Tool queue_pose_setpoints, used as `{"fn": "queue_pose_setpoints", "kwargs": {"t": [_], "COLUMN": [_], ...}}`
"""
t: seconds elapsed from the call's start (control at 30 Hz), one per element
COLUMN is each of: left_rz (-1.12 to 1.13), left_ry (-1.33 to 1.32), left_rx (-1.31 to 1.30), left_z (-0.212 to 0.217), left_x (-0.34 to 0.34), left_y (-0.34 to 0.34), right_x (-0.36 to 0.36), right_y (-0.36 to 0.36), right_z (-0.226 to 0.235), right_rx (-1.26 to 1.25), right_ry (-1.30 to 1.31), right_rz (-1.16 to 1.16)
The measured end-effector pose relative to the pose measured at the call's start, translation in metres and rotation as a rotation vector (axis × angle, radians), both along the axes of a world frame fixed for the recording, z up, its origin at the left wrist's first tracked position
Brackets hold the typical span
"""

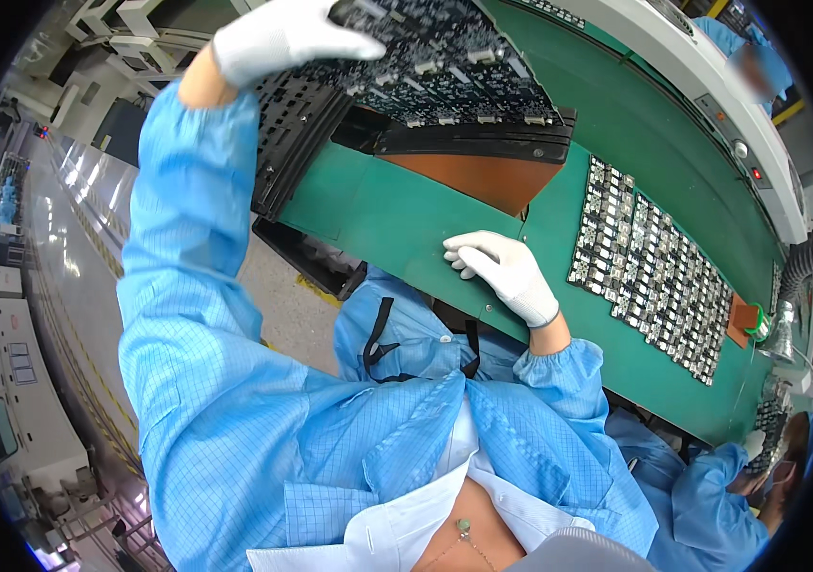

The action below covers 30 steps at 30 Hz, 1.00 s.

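Observation:
My left hand, in a white glove, is raised at the top left beside a large dark circuit board panel. The thumb stretches across the panel's face and the hand closes on its edge; the other fingertips are hidden or cut off by the picture's edge. The panel stands tilted at a black rack with a brown side. My right hand, also gloved, hovers low over the near edge of the green table. Its fingers are loosely bent and apart, with nothing between them.
Rows of small circuit boards cover the table's right part. Beyond them are a green roll and a lamp. A white machine housing borders the far side. One co-worker sits at lower right, another stands far right.

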<state>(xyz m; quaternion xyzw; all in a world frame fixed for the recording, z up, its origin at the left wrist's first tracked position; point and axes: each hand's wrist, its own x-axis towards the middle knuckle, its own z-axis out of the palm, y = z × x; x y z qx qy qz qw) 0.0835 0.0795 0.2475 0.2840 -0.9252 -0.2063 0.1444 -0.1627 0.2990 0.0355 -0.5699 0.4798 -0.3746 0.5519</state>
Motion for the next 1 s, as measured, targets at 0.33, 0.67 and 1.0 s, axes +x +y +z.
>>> {"fn": "queue_pose_setpoints", "kwargs": {"t": [0.33, 0.67, 1.0], "left_rz": [0.142, 0.706, 0.678], "left_ry": [0.264, 0.689, 0.795], "left_rx": [-0.429, 0.249, 0.288], "left_z": [-0.121, -0.087, -0.101], "left_x": [0.031, 0.1, 0.125], "left_y": [0.159, 0.166, 0.175], "right_x": [0.004, 0.009, 0.052], "right_y": [0.004, -0.01, -0.086], "right_z": [0.018, 0.141, 0.141], "right_rx": [-0.138, -0.854, -0.837], "right_ry": [0.148, 0.445, 0.426], "right_rz": [-0.025, -0.401, -0.173]}}
